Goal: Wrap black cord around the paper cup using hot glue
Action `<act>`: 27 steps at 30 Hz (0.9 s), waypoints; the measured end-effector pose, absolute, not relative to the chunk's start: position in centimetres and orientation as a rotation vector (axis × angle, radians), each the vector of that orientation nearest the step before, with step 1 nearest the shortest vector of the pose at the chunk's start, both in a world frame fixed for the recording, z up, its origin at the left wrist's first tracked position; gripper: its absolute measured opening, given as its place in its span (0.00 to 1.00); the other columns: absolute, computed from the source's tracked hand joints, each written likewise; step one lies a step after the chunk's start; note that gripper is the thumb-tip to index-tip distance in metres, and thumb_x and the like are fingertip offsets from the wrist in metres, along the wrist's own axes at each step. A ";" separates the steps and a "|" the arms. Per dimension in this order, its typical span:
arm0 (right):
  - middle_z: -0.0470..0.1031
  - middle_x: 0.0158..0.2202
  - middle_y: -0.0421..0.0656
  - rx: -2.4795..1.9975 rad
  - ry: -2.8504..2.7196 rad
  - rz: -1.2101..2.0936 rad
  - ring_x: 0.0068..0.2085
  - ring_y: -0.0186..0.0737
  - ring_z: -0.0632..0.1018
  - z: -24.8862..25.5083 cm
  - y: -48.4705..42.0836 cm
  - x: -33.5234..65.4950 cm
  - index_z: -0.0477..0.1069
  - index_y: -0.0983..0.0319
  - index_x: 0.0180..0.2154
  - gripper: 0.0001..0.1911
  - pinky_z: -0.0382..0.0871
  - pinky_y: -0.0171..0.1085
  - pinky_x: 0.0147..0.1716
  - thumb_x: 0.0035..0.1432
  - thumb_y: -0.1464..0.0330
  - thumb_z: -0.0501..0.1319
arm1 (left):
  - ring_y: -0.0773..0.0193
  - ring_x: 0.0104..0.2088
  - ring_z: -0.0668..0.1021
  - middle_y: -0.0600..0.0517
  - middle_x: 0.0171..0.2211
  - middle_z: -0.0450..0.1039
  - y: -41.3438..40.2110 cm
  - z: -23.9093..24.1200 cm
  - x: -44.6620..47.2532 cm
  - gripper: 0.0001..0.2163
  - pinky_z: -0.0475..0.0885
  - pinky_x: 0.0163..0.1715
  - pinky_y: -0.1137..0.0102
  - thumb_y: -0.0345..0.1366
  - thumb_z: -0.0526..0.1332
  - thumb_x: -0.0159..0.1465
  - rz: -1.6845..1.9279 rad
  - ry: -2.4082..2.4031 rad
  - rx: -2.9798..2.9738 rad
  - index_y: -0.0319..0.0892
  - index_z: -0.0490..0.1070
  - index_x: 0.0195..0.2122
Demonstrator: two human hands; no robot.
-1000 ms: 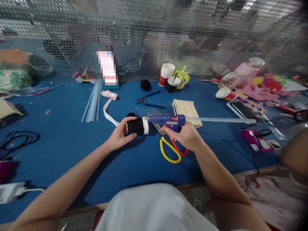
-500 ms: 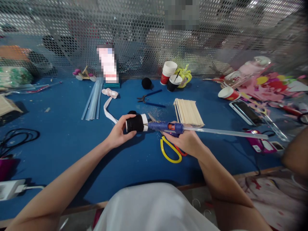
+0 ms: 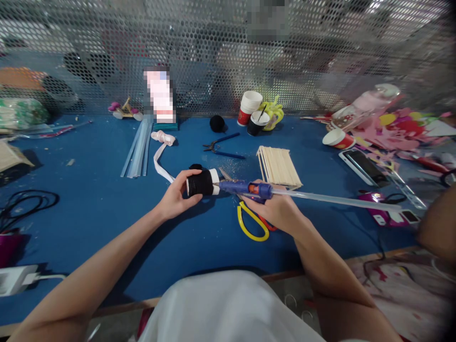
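Note:
My left hand [image 3: 177,197] is closed round a small white paper cup [image 3: 200,183] lying on its side, its wall wrapped in black yarn and its white rim facing right. In my right hand [image 3: 281,209] is a blue glue gun [image 3: 245,188], its nozzle touching or very near the cup's rim. A long clear glue stick [image 3: 331,198] sticks out of the gun's back. Below the gun lie scissors with a yellow handle loop [image 3: 261,237] and a red one, partly hidden by my right hand. White ribbon [image 3: 161,164] runs behind my left fingers.
Behind the cup are blue-handled pliers [image 3: 228,155], a black ball [image 3: 217,123], stacked paper cups [image 3: 248,107] and a raft of wooden sticks [image 3: 280,166]. Spare glue sticks [image 3: 137,152] lie at left. Rightward are a phone [image 3: 364,167], a tipped cup [image 3: 338,138] and another person's arm [image 3: 436,230].
Both hands and the cup stay almost still. The rear end of the glue stick has dipped slightly and the gun has tilted a little with it.

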State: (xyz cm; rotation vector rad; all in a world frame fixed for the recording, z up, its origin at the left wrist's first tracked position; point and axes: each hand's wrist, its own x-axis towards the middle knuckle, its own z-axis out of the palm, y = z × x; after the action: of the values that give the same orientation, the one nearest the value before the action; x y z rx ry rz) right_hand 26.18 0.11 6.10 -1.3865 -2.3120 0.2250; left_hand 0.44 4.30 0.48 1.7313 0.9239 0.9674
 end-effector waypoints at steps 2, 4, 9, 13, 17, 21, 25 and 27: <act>0.70 0.24 0.43 -1.402 -2.302 0.257 0.23 0.33 0.67 6.3 0.2 26.1 0.68 0.63 0.31 0.10 0.61 0.35 0.23 0.57 0.64 0.54 | 0.57 0.47 0.69 0.46 0.49 0.61 4.3 0.5 0.4 0.25 0.69 0.43 0.63 0.32 0.62 0.54 0.962 0.919 1.772 0.45 0.58 0.53; 0.69 0.23 0.42 -1.414 -2.294 0.276 0.22 0.34 0.67 6.6 0.2 26.0 0.70 0.63 0.32 0.10 0.60 0.35 0.23 0.57 0.65 0.53 | 0.57 0.47 0.69 0.46 0.49 0.61 4.3 0.5 0.4 0.25 0.69 0.44 0.63 0.31 0.62 0.54 0.962 0.905 1.812 0.45 0.58 0.53; 0.69 0.23 0.43 -1.385 -2.330 0.265 0.22 0.35 0.67 7.1 0.0 26.0 0.71 0.64 0.32 0.12 0.60 0.36 0.23 0.58 0.65 0.52 | 0.56 0.49 0.68 0.45 0.49 0.60 4.4 0.3 0.4 0.24 0.68 0.46 0.61 0.29 0.61 0.54 1.003 0.882 1.864 0.44 0.58 0.52; 0.68 0.23 0.44 -1.419 -2.319 0.221 0.22 0.36 0.67 7.1 0.0 25.9 0.72 0.64 0.32 0.13 0.61 0.37 0.24 0.58 0.64 0.52 | 0.54 0.53 0.65 0.45 0.51 0.60 4.5 0.2 0.5 0.24 0.64 0.50 0.57 0.28 0.61 0.53 1.067 0.845 1.952 0.45 0.59 0.51; 0.69 0.24 0.47 -1.447 -2.353 0.117 0.25 0.39 0.69 7.3 0.2 25.9 0.73 0.64 0.31 0.16 0.62 0.39 0.26 0.58 0.63 0.50 | 0.52 0.55 0.65 0.43 0.52 0.60 4.5 0.2 0.5 0.24 0.63 0.52 0.54 0.27 0.61 0.52 1.090 0.825 2.035 0.45 0.61 0.51; 0.69 0.23 0.47 -1.450 -2.408 0.012 0.26 0.40 0.70 7.4 0.4 26.1 0.75 0.65 0.34 0.18 0.63 0.39 0.26 0.58 0.64 0.49 | 0.51 0.54 0.65 0.42 0.52 0.60 4.3 0.4 0.6 0.23 0.64 0.51 0.54 0.27 0.61 0.52 1.068 0.829 2.090 0.45 0.61 0.50; 0.65 0.19 0.46 -1.441 -2.437 -0.003 0.25 0.40 0.69 7.4 0.5 26.3 0.75 0.64 0.34 0.19 0.63 0.38 0.25 0.59 0.66 0.46 | 0.53 0.54 0.65 0.43 0.53 0.59 4.2 0.5 0.7 0.23 0.64 0.51 0.55 0.26 0.60 0.52 1.053 0.804 2.135 0.44 0.61 0.49; 0.66 0.20 0.46 -1.451 -2.434 0.010 0.25 0.41 0.69 7.4 0.4 26.2 0.76 0.64 0.34 0.19 0.63 0.39 0.25 0.59 0.65 0.47 | 0.53 0.54 0.65 0.43 0.53 0.59 4.2 0.5 0.7 0.22 0.64 0.52 0.55 0.26 0.60 0.52 1.053 0.806 2.143 0.44 0.61 0.49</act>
State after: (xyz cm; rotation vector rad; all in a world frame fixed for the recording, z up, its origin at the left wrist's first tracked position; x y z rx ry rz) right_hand 26.24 0.43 7.42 -1.4508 -2.4336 0.0098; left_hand 0.67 4.17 0.55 2.1426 0.8057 1.0525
